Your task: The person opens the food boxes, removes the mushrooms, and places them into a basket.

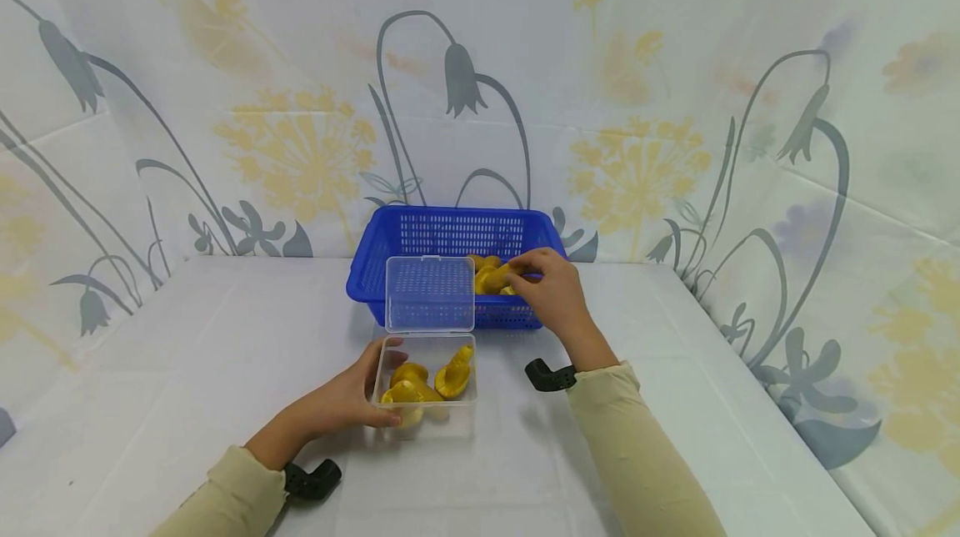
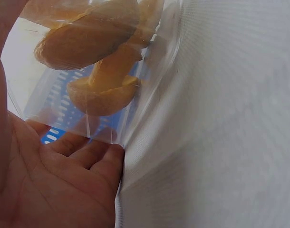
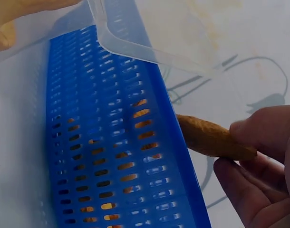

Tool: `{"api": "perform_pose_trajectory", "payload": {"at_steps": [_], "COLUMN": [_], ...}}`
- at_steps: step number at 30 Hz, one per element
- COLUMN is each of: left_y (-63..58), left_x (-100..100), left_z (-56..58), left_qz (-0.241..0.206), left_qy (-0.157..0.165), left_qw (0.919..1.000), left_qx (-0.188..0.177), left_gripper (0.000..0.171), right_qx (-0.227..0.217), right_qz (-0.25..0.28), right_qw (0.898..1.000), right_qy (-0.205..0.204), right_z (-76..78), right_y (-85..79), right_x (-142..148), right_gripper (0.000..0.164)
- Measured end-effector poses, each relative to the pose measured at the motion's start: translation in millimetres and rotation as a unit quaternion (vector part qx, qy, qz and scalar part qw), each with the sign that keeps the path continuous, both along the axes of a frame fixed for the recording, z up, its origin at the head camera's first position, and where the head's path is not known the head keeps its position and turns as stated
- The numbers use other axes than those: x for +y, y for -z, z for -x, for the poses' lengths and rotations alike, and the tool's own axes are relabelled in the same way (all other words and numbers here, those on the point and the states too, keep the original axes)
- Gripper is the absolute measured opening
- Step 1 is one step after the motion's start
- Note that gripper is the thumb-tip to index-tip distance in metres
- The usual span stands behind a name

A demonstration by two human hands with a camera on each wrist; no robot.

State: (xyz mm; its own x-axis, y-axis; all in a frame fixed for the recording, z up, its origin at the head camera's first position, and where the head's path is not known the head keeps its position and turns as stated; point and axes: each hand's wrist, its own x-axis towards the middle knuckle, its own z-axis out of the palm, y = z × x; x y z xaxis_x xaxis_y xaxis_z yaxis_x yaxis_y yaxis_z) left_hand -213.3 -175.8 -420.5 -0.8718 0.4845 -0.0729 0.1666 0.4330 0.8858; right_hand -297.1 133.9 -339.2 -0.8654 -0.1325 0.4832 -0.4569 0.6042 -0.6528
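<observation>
My left hand [image 1: 341, 398] grips the left side of a clear plastic box [image 1: 475, 416], thumb at the front and fingers behind. Inside lie several yellow-brown mushrooms [image 1: 453, 373]; the left wrist view shows one mushroom [image 2: 103, 97] with cap and stem through the clear wall. The box's hinged lid [image 1: 430, 295] stands raised in front of the blue basket [image 1: 366, 270]. Over the basket's right part, my right hand [image 1: 553, 291] pinches a mushroom [image 3: 211, 136] between thumb and fingers, above the rim in the right wrist view.
More mushrooms [image 1: 487, 262] lie inside the basket, partly hidden by its wall and the lid. White cloth [image 1: 225, 337] covers the table, and a flower-printed curtain [image 1: 480, 62] hangs behind. Each wrist wears a black band [image 1: 550, 376].
</observation>
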Motion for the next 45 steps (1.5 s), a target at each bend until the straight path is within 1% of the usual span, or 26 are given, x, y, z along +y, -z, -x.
{"api": "perform_pose_trajectory", "payload": {"at_steps": [4,10,16,22,26,29,32,34,36,45], "left_y": [0.5,1.8,2.1,1.3,1.0,0.1,0.2,0.3,0.6,1.3], "left_x": [0,-1,-1,0,0,0,1,0,0,0], "left_z": [0.6,1.7,1.7,1.3,0.8,0.1,-0.3,-0.5,-0.6,1.0], "left_qz": [-0.002,-0.003,-0.003,-0.004,-0.001,-0.001,-0.001,0.0,0.002,0.005], "left_qy": [0.001,0.002,0.001,0.003,0.0,-0.003,-0.002,-0.002,-0.002,-0.003], "left_qw": [1.0,1.0,1.0,1.0,1.0,1.0,1.0,1.0,1.0,1.0], "left_qx": [-0.001,0.002,0.001,0.004,0.003,0.001,0.001,0.0,-0.001,0.0], "left_gripper": [0.106,0.106,0.106,0.106,0.106,0.106,0.106,0.106,0.107,0.107], "right_qx": [0.005,0.013,0.002,-0.02,-0.041,-0.048,-0.045,-0.042,-0.037,-0.005], "right_qz": [-0.016,-0.023,-0.046,-0.057,-0.052,-0.054,-0.072,-0.084,-0.09,-0.097], "right_qw": [1.0,1.0,0.999,0.998,0.997,0.994,0.989,0.987,0.985,0.985], "right_qy": [-0.006,-0.003,-0.005,-0.012,-0.036,-0.076,-0.117,-0.133,-0.14,-0.139], "right_z": [-0.6,-1.0,-2.3,-2.8,-3.2,-4.7,-7.1,-8.6,-9.2,-12.3], "right_y": [0.3,3.1,4.1,2.5,2.2,2.9,3.3,2.9,2.5,-1.8], "right_x": [-3,-7,-11,-10,-10,-12,-14,-15,-15,-16], "right_gripper": [0.017,0.013,0.009,0.013,0.019,0.028,0.037,0.039,0.039,0.028]}}
